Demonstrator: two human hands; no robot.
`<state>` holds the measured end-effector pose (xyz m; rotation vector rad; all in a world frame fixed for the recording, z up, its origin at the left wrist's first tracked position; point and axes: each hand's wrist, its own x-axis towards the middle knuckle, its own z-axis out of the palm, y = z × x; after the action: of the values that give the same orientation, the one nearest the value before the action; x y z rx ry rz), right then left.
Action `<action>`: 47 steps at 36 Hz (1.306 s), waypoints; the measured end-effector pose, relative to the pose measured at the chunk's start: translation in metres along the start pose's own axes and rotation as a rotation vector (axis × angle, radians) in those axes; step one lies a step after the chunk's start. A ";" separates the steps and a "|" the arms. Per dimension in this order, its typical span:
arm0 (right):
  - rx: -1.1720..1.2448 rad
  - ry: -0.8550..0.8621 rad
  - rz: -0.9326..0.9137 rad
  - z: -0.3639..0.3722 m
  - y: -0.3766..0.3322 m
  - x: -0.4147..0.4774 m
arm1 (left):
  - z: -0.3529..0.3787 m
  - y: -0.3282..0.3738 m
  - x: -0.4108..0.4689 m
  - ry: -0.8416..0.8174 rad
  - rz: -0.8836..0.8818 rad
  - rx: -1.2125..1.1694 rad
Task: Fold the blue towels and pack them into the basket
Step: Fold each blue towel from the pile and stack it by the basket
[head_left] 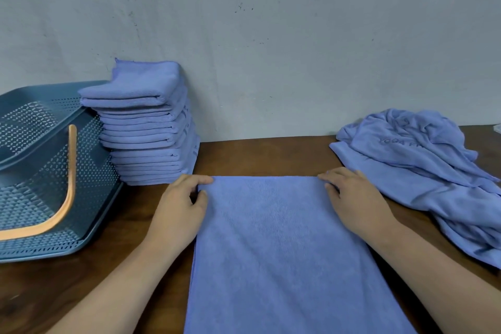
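The towel point(284, 238) I am working lies flat on the table point(271, 154) straight in front of me, a long strip running from the near edge of the view away towards the wall point(271, 35). Its far edge is straight and looks doubled, so I judge it is already folded once lengthwise.

My left hand point(181, 203) pinches the far left corner between thumb and forefinger. My right hand point(355, 198) has its fingers curled onto the far right corner, and I read that as a grip too, though its thumb is partly hidden. Holding both corners at once keeps the edge taut and square, which is what the next fold, far end to near end, seems to call for.

The stack of folded towels point(146, 127) stands just left of my left hand, against the wall and touching the basket point(40, 171), so each finished piece is a short carry. The stack leans a little at the top, and a careless drop could topple it.

The basket sits at the far left with its orange handle point(69, 184) swung down, and I see no towels in it. To the right, well apart from the stack, lies the heap of unfolded towels point(423, 165), within my right hand's reach. Folded and unfolded sit on opposite sides, so they do not mix.
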<state>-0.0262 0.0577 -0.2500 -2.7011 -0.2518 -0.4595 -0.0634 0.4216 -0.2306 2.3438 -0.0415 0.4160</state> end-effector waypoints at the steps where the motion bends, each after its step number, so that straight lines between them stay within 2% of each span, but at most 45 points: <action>1: 0.002 -0.002 0.006 0.000 -0.001 0.000 | 0.001 -0.002 0.000 -0.031 0.010 0.057; 4: 0.004 0.028 0.022 -0.004 -0.004 -0.003 | 0.005 -0.004 -0.001 -0.089 0.014 0.174; 7: -0.105 0.132 -0.028 -0.013 -0.011 -0.005 | 0.005 -0.004 0.000 -0.083 0.010 0.148; 9: -0.084 0.177 -0.134 -0.019 -0.018 -0.005 | 0.003 -0.004 0.001 -0.071 -0.022 0.074; 10: -0.041 0.150 -0.197 -0.022 -0.023 -0.005 | 0.002 -0.004 0.001 -0.067 -0.047 0.026; 12: 0.030 -0.018 -0.248 -0.023 -0.031 -0.008 | 0.000 -0.005 0.003 -0.065 -0.104 -0.075; 15: -0.034 -0.279 -0.186 -0.012 -0.033 -0.015 | -0.003 -0.007 0.007 -0.052 -0.169 -0.162; 17: -0.059 -0.347 -0.180 -0.008 -0.031 -0.016 | -0.003 -0.007 0.007 -0.040 -0.176 -0.160; 25: -0.121 -0.436 -0.171 -0.011 -0.039 -0.013 | -0.002 -0.001 0.007 0.097 -0.162 -0.088; 33: -0.116 -0.428 -0.167 -0.012 -0.040 -0.012 | -0.002 0.001 0.009 -0.031 -0.179 -0.062; 40: -0.108 -0.419 -0.166 -0.010 -0.039 -0.014 | -0.013 0.003 -0.006 -0.020 -0.251 -0.146; 44: -0.100 -0.421 -0.161 -0.011 -0.039 -0.014 | -0.024 0.011 -0.019 0.001 -0.300 -0.059; 47: -0.088 -0.425 -0.161 -0.012 -0.040 -0.013 | -0.036 0.024 -0.041 -0.097 -0.314 0.129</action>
<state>-0.0511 0.0874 -0.2300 -2.8528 -0.5798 0.0703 -0.1158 0.4251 -0.2024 2.4412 0.3118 0.1531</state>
